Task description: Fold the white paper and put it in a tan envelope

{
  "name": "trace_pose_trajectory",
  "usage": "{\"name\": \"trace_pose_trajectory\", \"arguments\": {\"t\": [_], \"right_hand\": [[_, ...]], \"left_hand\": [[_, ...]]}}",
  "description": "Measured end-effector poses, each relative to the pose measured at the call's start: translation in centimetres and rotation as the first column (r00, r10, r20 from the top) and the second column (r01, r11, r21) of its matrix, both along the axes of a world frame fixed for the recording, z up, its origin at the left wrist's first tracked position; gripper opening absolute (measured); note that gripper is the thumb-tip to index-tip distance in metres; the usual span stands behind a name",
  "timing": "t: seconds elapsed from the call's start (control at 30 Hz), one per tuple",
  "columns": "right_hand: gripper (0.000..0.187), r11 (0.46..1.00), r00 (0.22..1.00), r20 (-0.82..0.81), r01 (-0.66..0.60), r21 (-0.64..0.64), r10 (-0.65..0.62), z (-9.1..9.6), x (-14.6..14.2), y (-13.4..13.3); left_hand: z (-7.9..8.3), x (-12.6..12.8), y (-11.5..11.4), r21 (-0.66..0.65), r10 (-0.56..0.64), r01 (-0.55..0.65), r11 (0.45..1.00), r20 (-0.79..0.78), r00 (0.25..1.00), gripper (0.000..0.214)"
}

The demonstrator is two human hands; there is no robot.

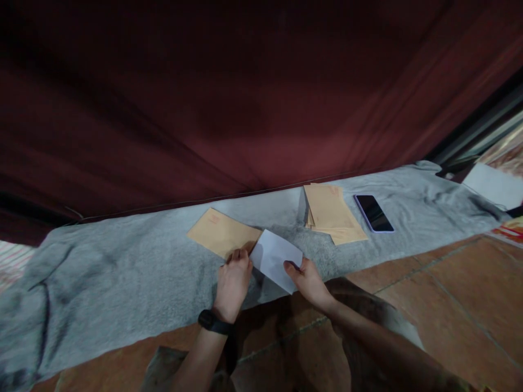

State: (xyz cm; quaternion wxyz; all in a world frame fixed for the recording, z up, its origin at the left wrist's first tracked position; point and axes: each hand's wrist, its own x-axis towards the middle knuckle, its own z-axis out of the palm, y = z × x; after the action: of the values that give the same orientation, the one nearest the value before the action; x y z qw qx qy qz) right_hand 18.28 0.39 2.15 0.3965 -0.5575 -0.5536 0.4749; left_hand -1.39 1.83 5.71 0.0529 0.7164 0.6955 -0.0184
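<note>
Both the left hand [233,280] and right hand [309,280] are bare, I notice; a slim, matte black wristband with a rounded dark face [214,322] circles the left wrist [225,310]. Dull greyish cloth [162,360] shows dimly below.

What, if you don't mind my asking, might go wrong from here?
The white paper might crease where the right hand grips it. The single tan envelope could crumple where the left hand touches its edge. The uneven envelope pile might slide apart on the grey cloth.
</note>
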Motion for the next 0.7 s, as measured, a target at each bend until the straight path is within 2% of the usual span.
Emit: {"name": "trace_pose_trajectory", "arguments": {"t": [0.2, 0.4, 0.57, 0.7], "right_hand": [[0.027, 0.998, 0.999, -0.035, -0.04, -0.042, 0.039, 0.1, 0.0, 0.3], [0.017, 0.984, 0.994, -0.107, -0.054, -0.172, 0.036, -0.1, 0.2, 0.8], [0.019, 0.926, 0.97, -0.241, -0.121, -0.358, 0.034, 0.8, 0.1, 1.2], [0.023, 0.909, 0.959, -0.282, -0.109, -0.402, -0.009, 1.2, -0.1, 1.5]], "left_hand": [[0.1, 0.5, 0.1, 0.013, -0.025, 0.025, 1.0, -0.001, 1.0, 0.026], [0.0, 0.6, 0.3, 0.0, -0.021, 0.021, 1.0, -0.016, 1.0, 0.027], [0.0, 0.6, 0.4, 0.002, -0.033, 0.033, 0.999, -0.013, 0.999, 0.025], [0.1, 0.6, 0.3, 0.007, -0.03, 0.03, 1.0, -0.02, 0.999, 0.024]]}}
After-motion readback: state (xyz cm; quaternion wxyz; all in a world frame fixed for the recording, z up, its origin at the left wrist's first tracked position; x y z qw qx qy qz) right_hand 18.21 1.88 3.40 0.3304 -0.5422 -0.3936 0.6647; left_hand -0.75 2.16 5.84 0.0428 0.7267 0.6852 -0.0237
